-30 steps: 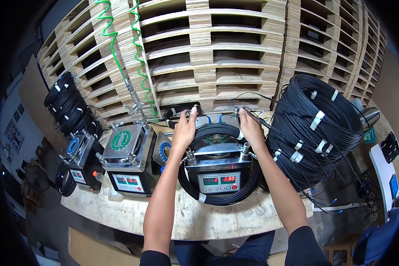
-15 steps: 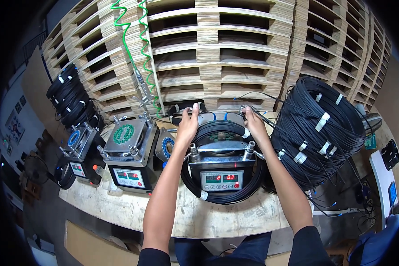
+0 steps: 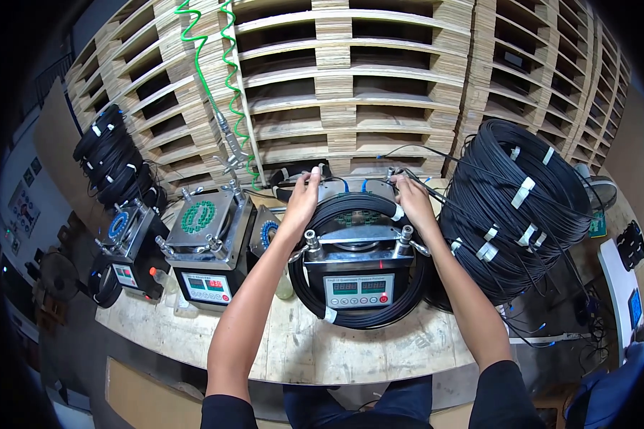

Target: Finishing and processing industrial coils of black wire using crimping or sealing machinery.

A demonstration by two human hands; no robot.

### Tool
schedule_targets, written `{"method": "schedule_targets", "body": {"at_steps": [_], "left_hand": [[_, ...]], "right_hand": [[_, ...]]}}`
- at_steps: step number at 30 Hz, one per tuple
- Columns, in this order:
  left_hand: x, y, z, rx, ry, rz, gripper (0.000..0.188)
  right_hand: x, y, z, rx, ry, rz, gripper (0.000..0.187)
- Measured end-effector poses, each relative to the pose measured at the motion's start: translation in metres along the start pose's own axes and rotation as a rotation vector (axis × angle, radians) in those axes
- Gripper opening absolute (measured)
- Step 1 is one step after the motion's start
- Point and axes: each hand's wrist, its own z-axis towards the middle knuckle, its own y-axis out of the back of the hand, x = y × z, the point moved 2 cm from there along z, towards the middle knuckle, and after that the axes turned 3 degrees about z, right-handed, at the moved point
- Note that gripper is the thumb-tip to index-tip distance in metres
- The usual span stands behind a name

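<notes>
In front of me stands a polishing machine (image 3: pixel 358 250) with a metal top and a control panel. A black cable coil (image 3: pixel 367 319) loops around it, bound with white ties; two blue-ended leads run to the top's far side. My left hand (image 3: pixel 305 200) is at the far left corner, its fingers closed around something the hand hides. At the opposite far corner, my right hand (image 3: pixel 413 200) has its fingers curled on a metal clamp (image 3: pixel 391 174). Both near clamp posts, left (image 3: pixel 310 242) and right (image 3: pixel 406 236), stand free of my hands.
Large black cable coils (image 3: pixel 515 214) are stacked close on the right. To the left stand a second machine (image 3: pixel 206 247) with a green ring and a smaller one (image 3: pixel 124 239). A green air hose (image 3: pixel 205 68) hangs before wooden pallets (image 3: pixel 336 93). A bottle (image 3: pixel 157 274) stands between machines.
My left forearm has swung outward to the left, while both hands stay at the far corners. The right fingers are more curled. The red digits on the near panel have gone dark.
</notes>
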Motion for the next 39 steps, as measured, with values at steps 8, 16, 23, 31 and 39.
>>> {"method": "schedule_targets", "body": {"at_steps": [8, 16, 23, 31, 39], "left_hand": [[0.007, 0.001, 0.003, -0.05, 0.007, 0.015, 0.084], [-0.003, 0.002, -0.004, -0.119, -0.081, 0.131, 0.077], [-0.013, 0.0, -0.011, -0.136, -0.089, 0.135, 0.072], [0.001, 0.006, -0.004, -0.216, -0.174, 0.171, 0.068], [0.004, -0.004, 0.0, -0.192, -0.158, 0.164, 0.069]], "right_hand": [[-0.01, -0.005, 0.005, 0.042, -0.058, 0.214, 0.041], [-0.018, -0.001, 0.005, 0.078, -0.216, 0.374, 0.033], [-0.026, 0.025, 0.03, 0.189, -0.4, 0.355, 0.03], [-0.015, 0.005, 0.063, 0.183, -0.48, 0.345, 0.033], [-0.067, 0.004, 0.083, 0.165, -0.28, 0.879, 0.021]]}}
